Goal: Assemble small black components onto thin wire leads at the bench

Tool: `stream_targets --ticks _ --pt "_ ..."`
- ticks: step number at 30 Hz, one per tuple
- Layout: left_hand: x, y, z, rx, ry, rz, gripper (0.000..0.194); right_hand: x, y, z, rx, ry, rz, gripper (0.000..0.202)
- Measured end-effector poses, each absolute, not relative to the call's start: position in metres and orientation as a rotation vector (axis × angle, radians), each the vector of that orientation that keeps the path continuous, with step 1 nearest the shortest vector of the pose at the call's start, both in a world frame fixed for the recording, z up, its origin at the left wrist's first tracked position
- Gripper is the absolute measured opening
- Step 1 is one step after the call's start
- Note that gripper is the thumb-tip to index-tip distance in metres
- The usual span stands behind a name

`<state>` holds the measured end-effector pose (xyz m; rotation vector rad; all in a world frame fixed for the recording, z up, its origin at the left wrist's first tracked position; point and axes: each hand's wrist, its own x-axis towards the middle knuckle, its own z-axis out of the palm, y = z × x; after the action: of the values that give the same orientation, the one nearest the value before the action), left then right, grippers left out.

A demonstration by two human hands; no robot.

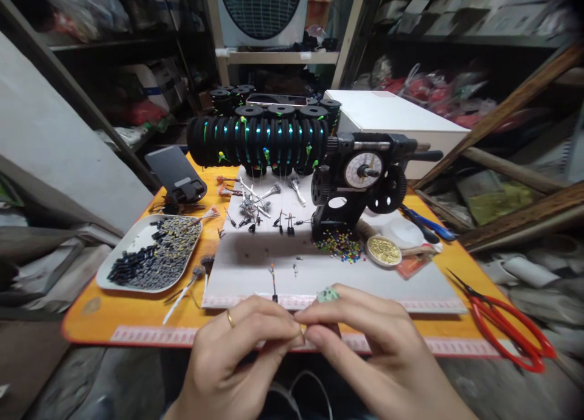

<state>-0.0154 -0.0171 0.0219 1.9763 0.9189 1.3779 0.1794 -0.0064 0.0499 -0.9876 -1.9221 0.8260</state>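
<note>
My left hand, a gold ring on one finger, is closed in a pinch at the table's front edge. Opposite it, my right hand is pinched too, and the fingertips of both nearly meet. Whatever lies between them is too small or hidden to name. A green speckled wrap sits on a finger of my right hand. Just beyond my fingers, a thin dark piece with an orange tip lies on the white board. Small metal bits rest near it.
A black winding machine with a dial and a row of black spools stands behind. At left is a white tray of small parts. Colored beads, a dish of gold bits and red-handled scissors lie right.
</note>
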Motion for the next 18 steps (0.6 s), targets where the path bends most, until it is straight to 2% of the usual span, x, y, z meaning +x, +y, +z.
stream_targets --ticks 8,18 --pt "-0.018 -0.017 0.021 2.003 0.958 1.388 0.03 0.192 -0.007 0.048 -1.006 -2.055 0.719 0.015" --pt "-0.013 -0.015 0.02 1.904 1.019 1.357 0.022 0.197 -0.011 0.042 -1.003 -2.022 0.417 0.019"
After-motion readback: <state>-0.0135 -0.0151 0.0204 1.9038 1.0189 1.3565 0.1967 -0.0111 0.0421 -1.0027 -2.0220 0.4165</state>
